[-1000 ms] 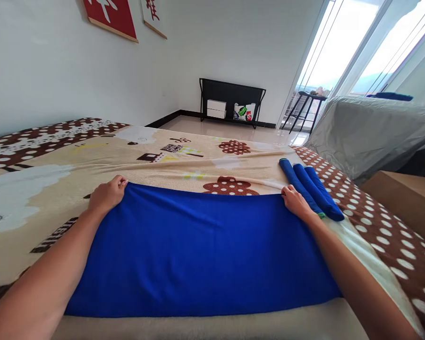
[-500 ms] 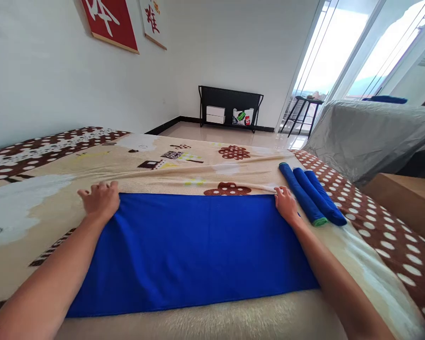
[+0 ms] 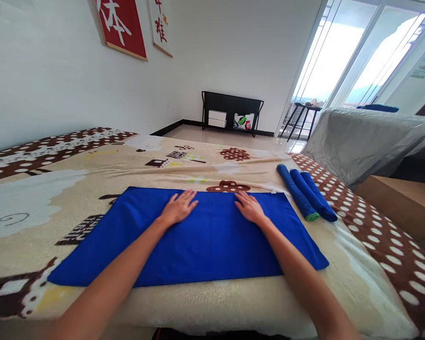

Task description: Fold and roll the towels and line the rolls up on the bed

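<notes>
A blue cloth (image 3: 212, 241), perhaps a towel, lies spread out flat on a patterned blanket (image 3: 198, 302). My left hand (image 3: 179, 208) rests palm down on its far part, left of the middle, with the fingers stretched out. To the right of the middle, my right hand (image 3: 250, 206) lies flat on the same cloth near the far edge, fingers spread. A small white tag shows at the cloth's far edge, right of that hand. Several rolled blue cloths (image 3: 297, 193) lie side by side beyond the cloth's right end, one with green edging.
A black rack (image 3: 232, 111) with white boxes stands against the far wall. At the right are a cardboard box (image 3: 403, 200) and furniture under a plastic cover (image 3: 361, 141). A dark stool (image 3: 301, 118) stands by the glass door.
Both hands let go of the cloth's far corners and moved inward. They now lie flat on the cloth. The view has shifted slightly.
</notes>
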